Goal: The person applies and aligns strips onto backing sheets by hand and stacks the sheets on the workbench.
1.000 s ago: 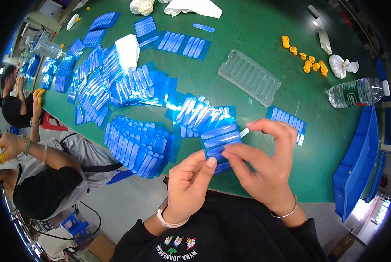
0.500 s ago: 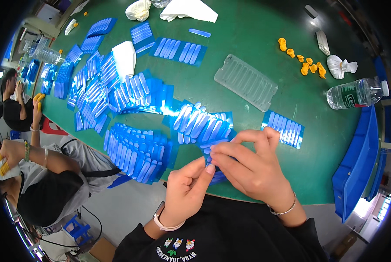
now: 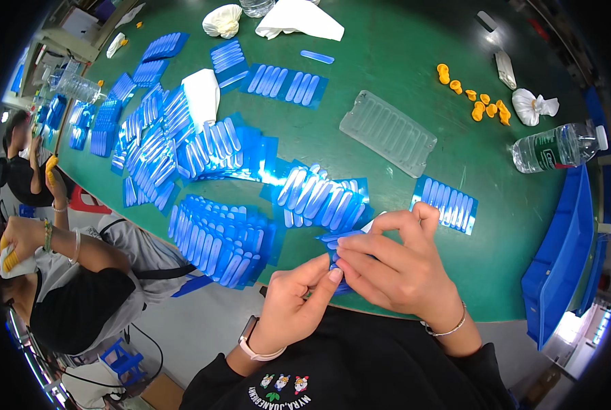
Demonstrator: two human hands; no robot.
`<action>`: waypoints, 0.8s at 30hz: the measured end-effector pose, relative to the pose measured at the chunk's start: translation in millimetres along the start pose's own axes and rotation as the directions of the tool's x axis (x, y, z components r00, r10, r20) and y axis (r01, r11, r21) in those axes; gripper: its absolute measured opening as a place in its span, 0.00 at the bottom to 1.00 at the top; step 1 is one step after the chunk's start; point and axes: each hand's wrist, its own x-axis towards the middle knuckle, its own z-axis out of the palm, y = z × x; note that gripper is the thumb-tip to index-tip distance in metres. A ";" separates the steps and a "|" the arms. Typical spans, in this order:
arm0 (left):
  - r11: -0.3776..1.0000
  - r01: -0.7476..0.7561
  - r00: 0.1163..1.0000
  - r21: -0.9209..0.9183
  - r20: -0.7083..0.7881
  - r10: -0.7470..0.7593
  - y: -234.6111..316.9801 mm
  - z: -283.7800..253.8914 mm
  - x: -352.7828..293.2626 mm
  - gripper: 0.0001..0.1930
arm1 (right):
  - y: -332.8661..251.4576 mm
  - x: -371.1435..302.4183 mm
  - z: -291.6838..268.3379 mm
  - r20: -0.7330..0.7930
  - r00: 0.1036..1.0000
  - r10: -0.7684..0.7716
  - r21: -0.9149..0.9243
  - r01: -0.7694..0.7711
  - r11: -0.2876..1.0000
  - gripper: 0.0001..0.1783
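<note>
My left hand (image 3: 295, 301) pinches the lower left edge of a small blue film sheet (image 3: 332, 239) between thumb and forefinger. On the sheet's other side, the fingertips of my right hand (image 3: 408, 266) press together on it, close to my left thumb. My fingers hide much of the sheet. A whitish edge (image 3: 373, 221) shows behind the right fingers; what it belongs to I cannot tell. Just beyond my hands lies a pile of blue sheets (image 3: 319, 195) bearing pale oblong strips. Left of them fans out a stack of similar sheets (image 3: 213, 236).
A clear ribbed plastic tray (image 3: 389, 133) lies ahead, with a single blue sheet (image 3: 445, 203) nearer me. Yellow finger cots (image 3: 479, 109), a white bundle (image 3: 532, 107) and a water bottle (image 3: 558, 148) are at right, beside a blue bin (image 3: 558, 253). Co-workers sit along the left edge.
The view has shifted slightly. Both hands keep their pinch on the blue film sheet, and a whitish edge now shows behind my right fingers.
</note>
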 end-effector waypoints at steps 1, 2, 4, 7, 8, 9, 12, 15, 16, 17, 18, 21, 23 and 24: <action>1.000 -0.027 0.999 0.014 -0.019 0.027 -0.4 0.6 -0.6 0.07 | -0.4 -0.1 0.0 -0.007 1.000 -0.012 -0.005 0.012 1.000 0.11; 0.998 -0.053 0.998 0.028 -0.037 0.054 -0.7 1.0 -1.3 0.08 | -0.9 -0.1 0.1 -0.006 1.000 -0.014 -0.003 0.014 1.000 0.11; 0.994 -0.065 0.997 0.083 -0.040 0.069 0.5 -1.2 -2.3 0.08 | -1.9 -0.2 0.5 -0.018 0.999 -0.037 -0.021 0.036 0.999 0.11; 0.985 -0.081 0.995 0.155 -0.041 0.088 0.1 -3.7 -3.4 0.07 | -3.4 -1.6 4.4 -0.034 0.998 -0.045 -0.019 0.044 0.999 0.11; 0.981 -0.085 0.995 0.173 -0.040 0.093 -0.3 -4.3 -3.7 0.07 | -4.2 -1.4 4.6 -0.033 0.998 -0.047 -0.020 0.047 0.999 0.11; 0.981 -0.087 0.995 0.171 -0.042 0.095 -0.6 -4.8 -4.2 0.07 | -4.9 -1.2 4.7 -0.034 0.998 -0.047 -0.017 0.046 0.999 0.11; 0.977 -0.113 0.991 0.183 -0.045 0.124 -1.8 -4.8 -5.5 0.07 | -6.1 -0.1 5.2 -0.036 0.998 -0.050 -0.012 0.050 0.999 0.12; 0.981 -0.121 0.988 0.148 -0.080 0.134 -1.5 -2.6 -7.9 0.07 | -7.1 -0.6 6.4 -0.045 0.998 -0.049 -0.001 0.049 0.999 0.12; 0.973 -0.134 0.986 0.190 -0.075 0.150 -1.5 -2.7 -8.6 0.07 | -7.2 -0.8 6.6 -0.054 0.998 -0.044 0.001 0.044 0.999 0.12; 0.962 -0.146 0.984 0.231 -0.069 0.166 -1.3 -2.8 -9.0 0.07 | -7.7 -0.9 6.7 -0.054 0.998 -0.044 0.000 0.044 0.999 0.12; 0.962 -0.148 0.983 0.231 -0.068 0.167 -0.6 -1.9 -8.5 0.07 | -8.4 -1.1 6.8 -0.059 0.997 -0.039 -0.003 0.039 0.999 0.11; 0.971 -0.162 0.977 0.173 -0.112 0.183 -1.0 0.7 -7.9 0.09 | -6.1 -1.2 5.6 -0.048 0.998 -0.044 -0.010 0.044 0.999 0.11; 0.978 -0.153 0.981 0.143 -0.101 0.168 -3.7 -0.2 -8.0 0.10 | -5.3 -0.7 3.2 -0.033 0.998 -0.049 -0.023 0.049 0.999 0.10; 0.978 -0.153 0.981 0.143 -0.099 0.167 -2.4 -1.6 -7.4 0.10 | -5.3 -0.5 2.3 -0.022 0.999 -0.047 -0.029 0.047 0.998 0.11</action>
